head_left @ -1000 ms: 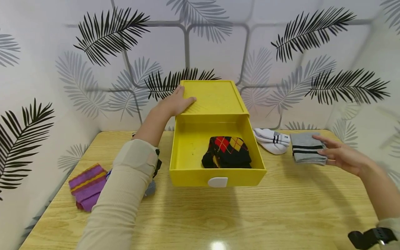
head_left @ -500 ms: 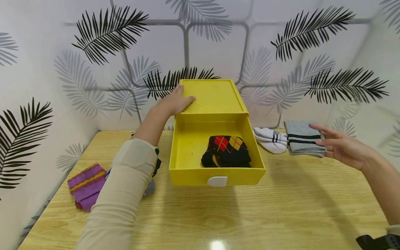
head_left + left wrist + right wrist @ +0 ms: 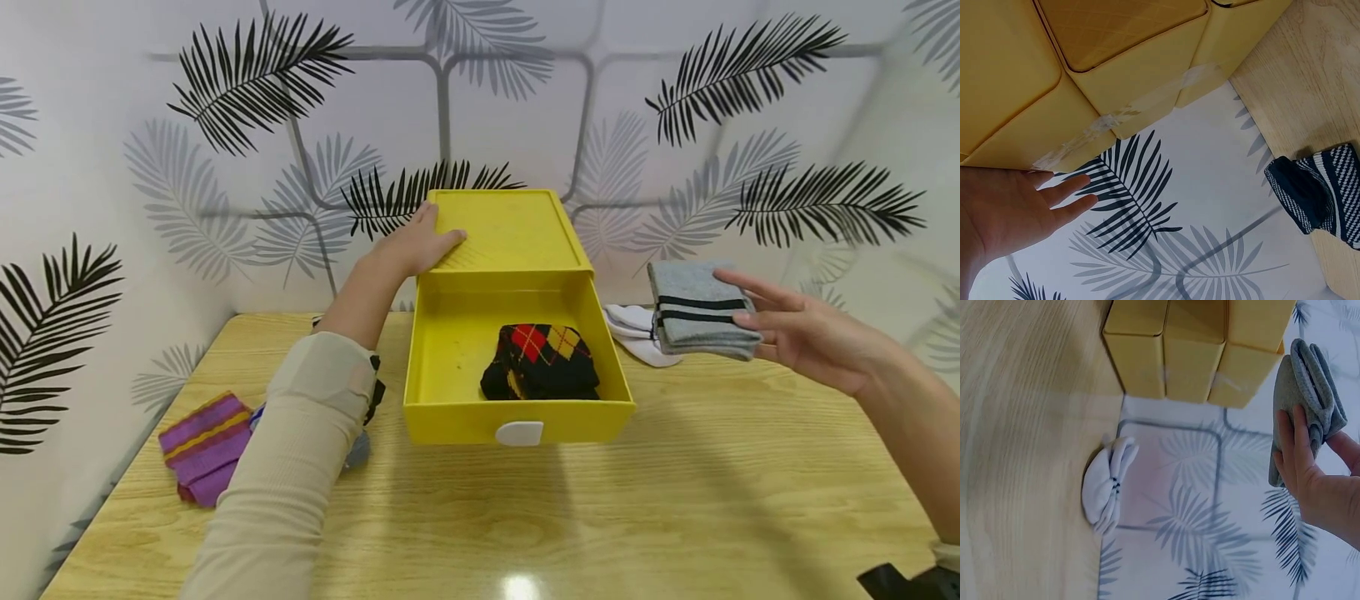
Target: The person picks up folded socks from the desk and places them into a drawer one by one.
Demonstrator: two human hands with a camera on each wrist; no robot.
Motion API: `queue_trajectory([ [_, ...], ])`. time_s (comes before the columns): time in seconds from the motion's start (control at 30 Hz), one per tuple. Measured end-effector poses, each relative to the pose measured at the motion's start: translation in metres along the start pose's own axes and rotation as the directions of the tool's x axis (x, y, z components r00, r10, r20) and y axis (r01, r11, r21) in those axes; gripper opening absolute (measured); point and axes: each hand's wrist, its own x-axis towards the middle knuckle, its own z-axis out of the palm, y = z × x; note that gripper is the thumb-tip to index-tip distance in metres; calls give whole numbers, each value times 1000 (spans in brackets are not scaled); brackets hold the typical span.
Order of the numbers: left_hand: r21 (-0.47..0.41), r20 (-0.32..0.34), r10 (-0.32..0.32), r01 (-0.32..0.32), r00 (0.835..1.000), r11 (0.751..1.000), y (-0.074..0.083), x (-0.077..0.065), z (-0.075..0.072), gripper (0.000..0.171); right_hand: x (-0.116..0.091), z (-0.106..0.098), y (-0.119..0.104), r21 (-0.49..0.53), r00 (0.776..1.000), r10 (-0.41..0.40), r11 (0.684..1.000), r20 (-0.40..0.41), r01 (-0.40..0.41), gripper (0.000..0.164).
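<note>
A yellow drawer box (image 3: 506, 229) stands on the table with its top drawer (image 3: 450, 358) pulled out. Inside that drawer lies a folded pair of black socks (image 3: 551, 367) with red and yellow diamonds. My left hand (image 3: 416, 246) rests at the box's upper left edge, thumb over the top; in the left wrist view the fingers stretch straight along the side. My right hand (image 3: 817, 329) pinches folded grey socks (image 3: 697, 308) with two black stripes, thumb on one side and fingers on the other. They are held up in the air, right of the drawer.
White socks (image 3: 637, 329) lie right of the box, partly hidden behind the grey pair. Purple striped socks (image 3: 206, 446) are on the table's left, beside other socks half covered by my left sleeve (image 3: 285, 467). Dark patterned socks (image 3: 1319, 194) show in the left wrist view.
My right hand has lifted the grey socks and carried them left, closer to the drawer; they now overlap the white socks in the head view. My left hand stays on the box.
</note>
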Motion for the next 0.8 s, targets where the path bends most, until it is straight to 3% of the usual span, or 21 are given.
queue_trajectory([
  [0.17,0,10,0,0,1000,1000,1,0,1,75,0,20,-9,74,997,-63,995,43,59,54],
  [0.47,-5,13,-5,5,1000,1000,1,-1,0,75,7,64,-28,174,988,-75,983,137,51,54],
  [0.63,7,10,-4,4,1000,1000,2,-2,0,75,16,96,-37,309,980,-44,951,195,-19,56],
  [0.8,4,13,-12,12,1000,1000,4,-3,-1,75,33,134,-42,288,985,11,956,173,-61,62],
])
